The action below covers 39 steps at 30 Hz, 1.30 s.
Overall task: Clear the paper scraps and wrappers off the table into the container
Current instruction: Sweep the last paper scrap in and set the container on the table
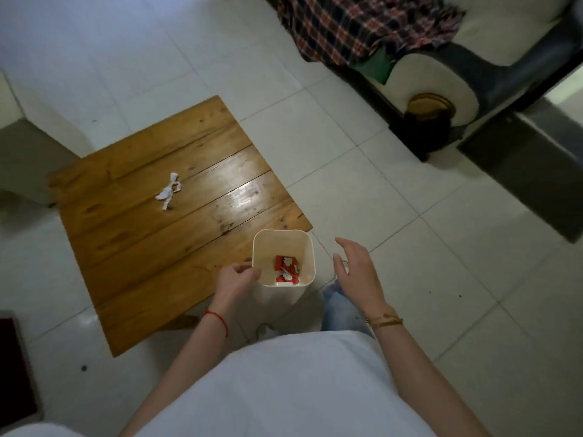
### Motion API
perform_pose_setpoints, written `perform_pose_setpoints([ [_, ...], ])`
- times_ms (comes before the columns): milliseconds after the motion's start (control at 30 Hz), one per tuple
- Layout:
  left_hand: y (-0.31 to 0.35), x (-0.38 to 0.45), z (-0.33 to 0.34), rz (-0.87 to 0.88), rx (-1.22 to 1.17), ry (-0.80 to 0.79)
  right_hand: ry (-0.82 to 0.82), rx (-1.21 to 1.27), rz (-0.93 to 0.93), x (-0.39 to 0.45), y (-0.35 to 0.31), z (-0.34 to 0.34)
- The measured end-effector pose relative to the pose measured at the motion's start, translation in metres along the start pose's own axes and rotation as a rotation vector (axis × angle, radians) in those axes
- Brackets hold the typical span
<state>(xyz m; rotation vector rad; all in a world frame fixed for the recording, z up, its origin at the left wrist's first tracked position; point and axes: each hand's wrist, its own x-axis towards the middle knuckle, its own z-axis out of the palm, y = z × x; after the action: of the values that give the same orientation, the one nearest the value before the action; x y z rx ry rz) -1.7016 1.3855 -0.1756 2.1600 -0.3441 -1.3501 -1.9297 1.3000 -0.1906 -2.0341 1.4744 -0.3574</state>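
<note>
While you stand at the wooden table [164, 247]: white paper scrap [168, 190] lies on its far part.
Container [310, 247]: red-and-white wrappers [286, 269] inside.
Your left hand [235, 280]: fingers loosely curled at the rim, holding nothing.
Your right hand [356, 268]: spread, empty, beside it.

left hand [235, 279] loosely curled, right hand [355, 266] spread, empty

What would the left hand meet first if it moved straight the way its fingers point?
Probably the near-left wall of the white container: the left hand points right, fingertips almost at the rim. Depth is unclear.
</note>
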Motion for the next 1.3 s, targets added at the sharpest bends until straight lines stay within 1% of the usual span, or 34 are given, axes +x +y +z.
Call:
perform_pose_setpoints([
  [100, 0.037, 0.007, 0.031, 0.004, 0.011, -0.022, 0.01, 0.008, 0.059, 0.018, 0.027, -0.024],
  [200, 0.08, 0.014, 0.071, 0.024, 0.039, -0.033, 0.0, 0.018, 0.086, 0.048, 0.058, -0.063],
  [367, 0.152, 0.027, 0.146, 0.053, 0.024, -0.049, -0.019, -0.014, 0.032, 0.114, 0.115, -0.143],
  [467, 0.189, 0.041, 0.187, 0.035, -0.048, -0.049, -0.01, -0.031, 0.002, 0.153, 0.144, -0.183],
  [667, 0.256, 0.054, 0.238, 0.005, -0.165, -0.034, -0.036, -0.023, -0.043, 0.225, 0.177, -0.225],
  [833, 0.3, 0.085, 0.254, -0.007, -0.214, 0.021, -0.077, -0.03, -0.079, 0.292, 0.186, -0.235],
  [1033, 0.363, 0.138, 0.255, -0.07, -0.33, 0.094, -0.14, -0.043, -0.137, 0.393, 0.18, -0.231],
  [1167, 0.403, 0.181, 0.239, -0.078, -0.388, 0.148, -0.194, -0.067, -0.24, 0.48, 0.158, -0.224],
  [1300, 0.437, 0.216, 0.214, -0.087, -0.444, 0.211, -0.272, -0.09, -0.364, 0.563, 0.12, -0.213],
])
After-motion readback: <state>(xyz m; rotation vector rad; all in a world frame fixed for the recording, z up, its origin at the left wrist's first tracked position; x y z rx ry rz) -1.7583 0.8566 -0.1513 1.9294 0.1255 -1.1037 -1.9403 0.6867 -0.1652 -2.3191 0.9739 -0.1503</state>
